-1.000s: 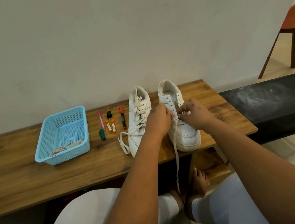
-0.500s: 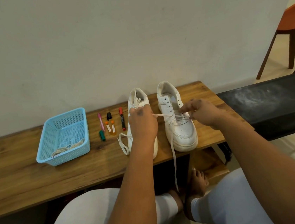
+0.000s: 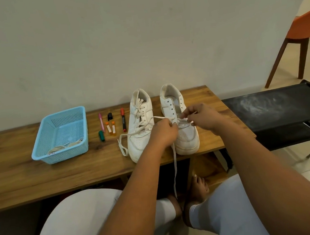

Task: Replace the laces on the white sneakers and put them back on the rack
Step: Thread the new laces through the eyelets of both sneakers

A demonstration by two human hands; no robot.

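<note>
Left hand (image 3: 164, 133) has swung back from the left sneaker (image 3: 141, 130) to the right sneaker (image 3: 182, 125) on the bench (image 3: 21, 171) — both hands' fingers now pinch its lace (image 3: 174, 165), right hand (image 3: 201, 117) too — we're threading low eyelets, early on.

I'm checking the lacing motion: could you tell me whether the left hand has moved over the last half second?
Yes. The left hand has shifted right, off the laced left sneaker toward the right sneaker.

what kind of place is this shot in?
Probably a home, perhaps an entryway or living area: a low wooden bench against a plain wall, a black shoe rack beside it on a tiled floor, and an orange chair behind. Not a lab or workshop.
</note>
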